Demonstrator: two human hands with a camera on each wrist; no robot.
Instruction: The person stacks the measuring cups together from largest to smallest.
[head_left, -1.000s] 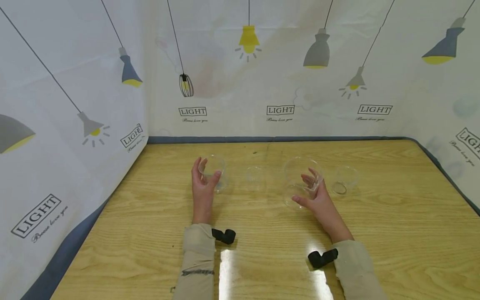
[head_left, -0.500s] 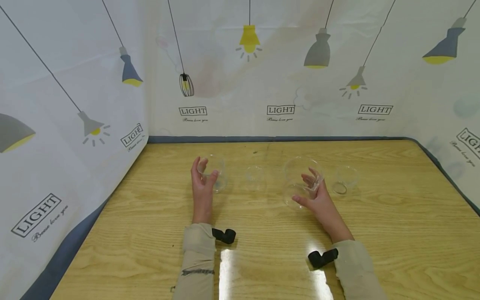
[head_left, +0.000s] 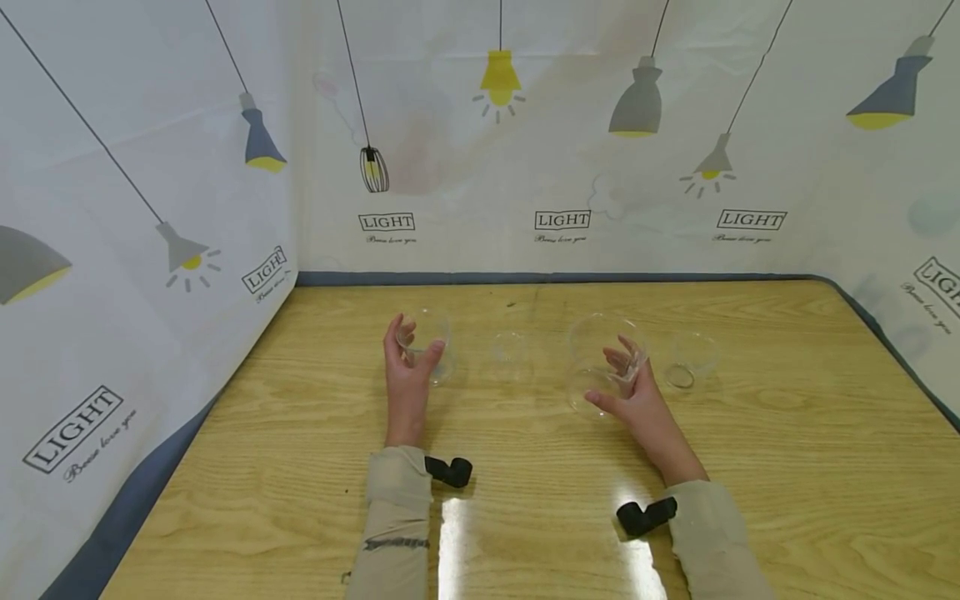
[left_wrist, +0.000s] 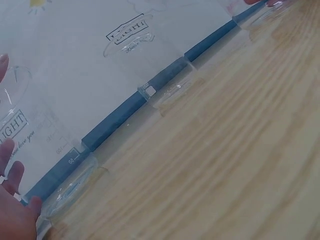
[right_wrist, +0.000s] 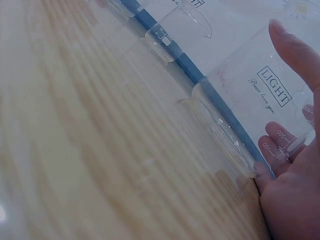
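Note:
In the head view my left hand [head_left: 407, 375] grips a clear graduated beaker [head_left: 437, 327] from its left side, the base standing on the table. The left wrist view shows my fingers around the same beaker [left_wrist: 52, 137]. A larger clear beaker [head_left: 588, 350] is held by my right hand [head_left: 643, 400], with the thumb at the near side and the other fingers behind the glass. White scale marks show on this beaker [right_wrist: 235, 95] in the right wrist view. Between the two hands stands a small beaker [head_left: 510, 354], apart from both.
Just right of the right hand is another clear beaker [head_left: 696, 350], with its round base toward me. The wooden table [head_left: 540, 467] meets a white printed backdrop [head_left: 457, 150] at the back and both sides. Dark trim [head_left: 420, 280] runs along the table's far edge.
My left hand and its beaker make only a very slight sideways shift. The right hand keeps its hold and place on the large beaker.

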